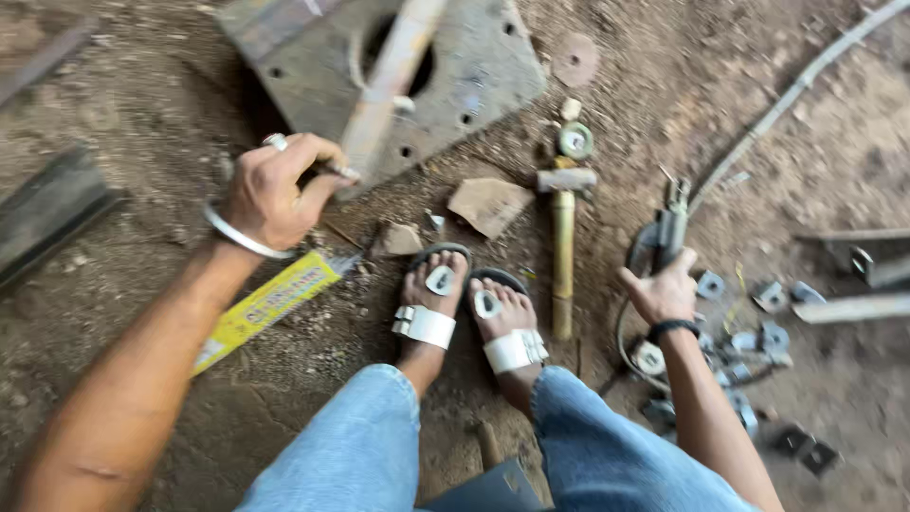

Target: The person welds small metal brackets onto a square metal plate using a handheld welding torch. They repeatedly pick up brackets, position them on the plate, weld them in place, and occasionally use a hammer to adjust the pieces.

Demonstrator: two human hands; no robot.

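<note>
Your left hand (275, 190) grips a pale bar (389, 81) rising over the steel plate (474, 81) beyond it, while your right hand (664, 289) clasps the welding holder (668, 232).

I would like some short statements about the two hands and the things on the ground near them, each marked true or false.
1. The left hand grips a thin rod near the square steel plate. True.
2. The right hand rests on the yellow box. False: it holds a welding electrode holder, and the yellow box lies under the left forearm.
3. The steel plate has a large round hole in it. True.
4. The person is barefoot. False: both feet wear sandals with white straps.
5. Small metal brackets lie on the dirt at the right hand's side. True.
</note>
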